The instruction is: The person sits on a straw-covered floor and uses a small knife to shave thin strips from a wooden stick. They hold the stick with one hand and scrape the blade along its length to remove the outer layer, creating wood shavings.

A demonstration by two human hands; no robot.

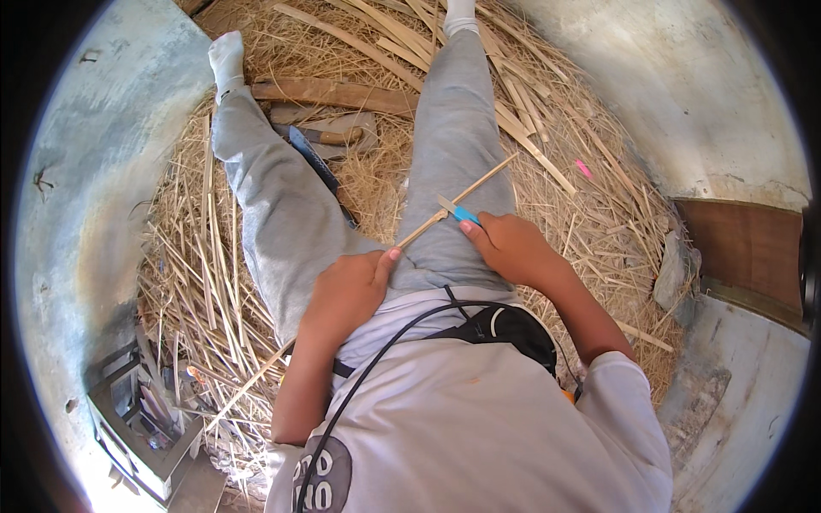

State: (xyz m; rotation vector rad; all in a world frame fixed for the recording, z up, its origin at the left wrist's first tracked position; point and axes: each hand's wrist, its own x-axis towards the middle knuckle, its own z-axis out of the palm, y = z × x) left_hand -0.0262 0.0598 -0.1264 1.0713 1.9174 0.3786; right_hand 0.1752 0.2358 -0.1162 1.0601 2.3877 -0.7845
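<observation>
Blue knife [463, 213] in right hand [511, 248], thin stick [489, 177] in left hand [345, 292], fingers [389, 260] snug on both, forearms [588, 315] inward

To my left I have a weathered pale-blue wall [94, 171] with brownish stains. On my right a scuffed grey wall [727, 111] ends at a brown panel [744, 248]. Dry straw-coloured shavings [376, 188] litter my floor [599, 244] nearly edge to edge. By its near left corner stands an open frame [175, 453], with glaring light beside it.
</observation>
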